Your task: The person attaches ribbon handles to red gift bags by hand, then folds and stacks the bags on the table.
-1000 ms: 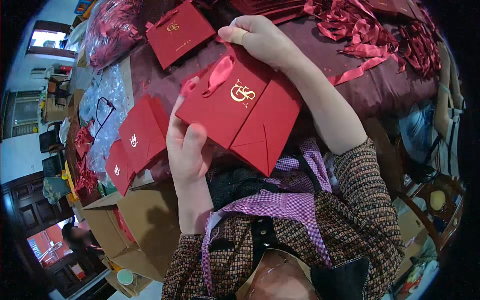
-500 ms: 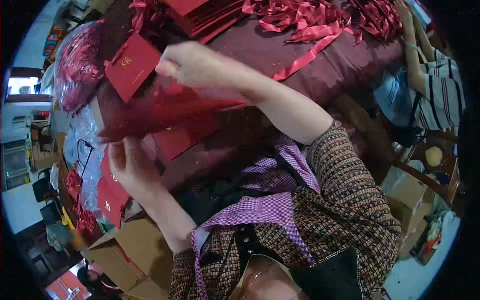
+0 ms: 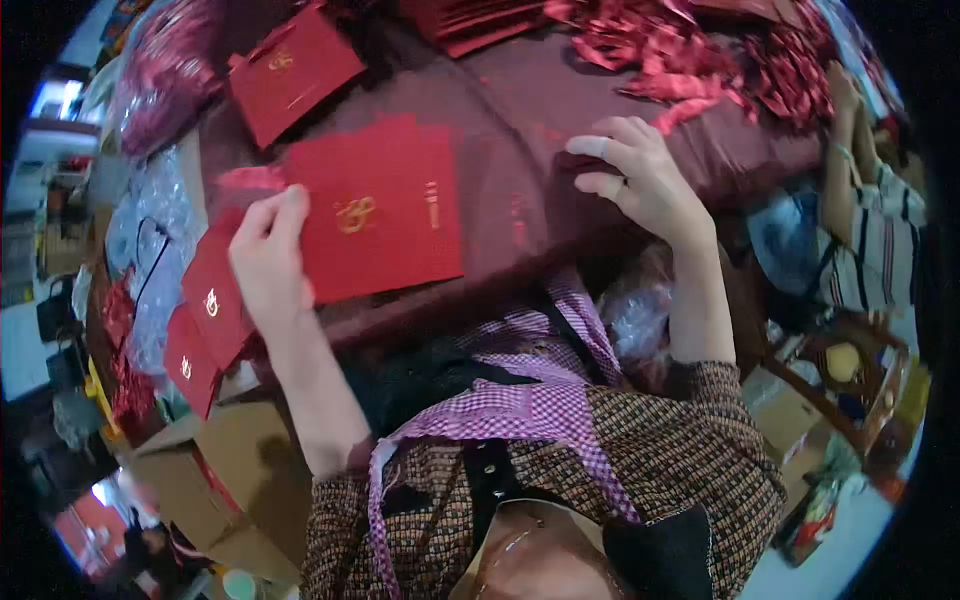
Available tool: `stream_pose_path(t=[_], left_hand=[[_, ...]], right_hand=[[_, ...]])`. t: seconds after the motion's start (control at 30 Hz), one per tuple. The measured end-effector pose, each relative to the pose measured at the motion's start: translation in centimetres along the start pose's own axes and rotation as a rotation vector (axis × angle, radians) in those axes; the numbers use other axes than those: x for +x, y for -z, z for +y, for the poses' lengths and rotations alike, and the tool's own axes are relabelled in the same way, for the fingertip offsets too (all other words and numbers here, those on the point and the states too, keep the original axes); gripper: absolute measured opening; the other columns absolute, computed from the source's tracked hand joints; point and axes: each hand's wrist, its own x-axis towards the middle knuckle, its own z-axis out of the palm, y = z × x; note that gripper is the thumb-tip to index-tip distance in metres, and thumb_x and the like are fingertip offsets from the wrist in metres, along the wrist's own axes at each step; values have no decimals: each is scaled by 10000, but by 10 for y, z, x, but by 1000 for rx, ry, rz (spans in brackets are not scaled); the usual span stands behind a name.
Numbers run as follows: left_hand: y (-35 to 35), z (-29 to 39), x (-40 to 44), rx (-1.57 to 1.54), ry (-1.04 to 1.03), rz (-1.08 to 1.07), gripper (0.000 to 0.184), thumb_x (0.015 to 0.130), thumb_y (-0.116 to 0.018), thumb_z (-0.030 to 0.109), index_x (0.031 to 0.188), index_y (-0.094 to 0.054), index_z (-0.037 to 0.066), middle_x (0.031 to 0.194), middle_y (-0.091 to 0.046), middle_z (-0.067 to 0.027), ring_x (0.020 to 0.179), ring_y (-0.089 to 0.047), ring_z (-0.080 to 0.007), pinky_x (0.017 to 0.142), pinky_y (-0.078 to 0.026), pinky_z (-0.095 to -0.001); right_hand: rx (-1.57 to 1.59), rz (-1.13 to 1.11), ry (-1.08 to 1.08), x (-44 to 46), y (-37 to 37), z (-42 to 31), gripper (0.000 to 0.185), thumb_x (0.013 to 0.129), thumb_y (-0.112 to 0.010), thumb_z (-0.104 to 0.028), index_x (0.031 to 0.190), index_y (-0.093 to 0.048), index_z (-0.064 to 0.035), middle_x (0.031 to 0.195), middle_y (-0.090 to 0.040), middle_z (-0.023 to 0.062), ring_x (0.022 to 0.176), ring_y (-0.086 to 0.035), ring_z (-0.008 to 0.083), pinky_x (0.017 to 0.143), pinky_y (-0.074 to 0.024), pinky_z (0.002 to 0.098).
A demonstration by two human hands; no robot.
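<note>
My left hand pinches the left edge of a flat red card with a gold emblem and small gold lettering. Whether the card is a folder or a flat bag, I cannot tell. A pinkish-red strip, probably ribbon, shows just above my left fingertips. To the right, my right hand hovers over the dark red covered table, fingers apart and holding nothing. Another red card lies farther back. More red cards overlap at the table's left edge, beside my left forearm.
A heap of red ribbons lies at the back right near a stack of red cards. A plastic bag of red material stands back left. Cardboard boxes sit below. Another person in a striped top is at the right.
My right hand has moved right, away from the cards, and its fingers have spread. The blurred red piece between my hands now shows as a flat card at my left hand.
</note>
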Motion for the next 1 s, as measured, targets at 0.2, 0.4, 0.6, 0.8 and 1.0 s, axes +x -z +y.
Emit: stream_pose_path(t=[0.2, 0.4, 0.6, 0.8, 1.0], left_hand=[[-7, 7, -5, -103, 166, -26, 167, 840, -673, 90, 949, -675, -38, 827, -648, -13, 726, -557, -63, 668, -441, -192], [-11, 7, -13, -74, 148, -57, 160, 868, -635, 82, 948, -659, -55, 800, -623, 4, 704, -527, -49, 640, -431, -195], [-7, 4, -14, 3, 107, -58, 154, 871, -629, 66, 964, -653, -55, 821, -629, -3, 735, -542, -58, 684, -445, -194], [-18, 6, -25, -189, 162, -162, 268, 830, -646, -3, 1087, -596, -62, 909, -617, -26, 777, -545, -64, 716, -451, -188], [-29, 9, -26, -179, 235, -249, 289, 837, -604, -18, 1121, -580, -67, 888, -612, -12, 764, -537, -52, 715, -448, -188]], right_hand=[[-42, 116, 14, 10, -20, -3, 147, 757, -681, -89, 888, -615, -80, 932, -620, 58, 890, -569, 241, 825, -385, 360], [564, 133, -153, 44, -29, -50, 155, 843, -648, -43, 985, -592, -16, 877, -641, 111, 818, -623, 216, 689, -498, 261], [541, -91, 224, 90, -72, -103, 138, 845, -584, -149, 853, -546, -17, 834, -630, 173, 773, -599, 374, 670, -472, 444], [503, -249, 43, 111, -95, -101, 152, 826, -571, -171, 842, -567, -20, 751, -625, 178, 731, -601, 378, 657, -460, 456], [579, -177, -14, 112, -95, -85, 128, 824, -600, -115, 815, -575, 11, 614, -563, 107, 566, -503, 151, 553, -420, 312]])
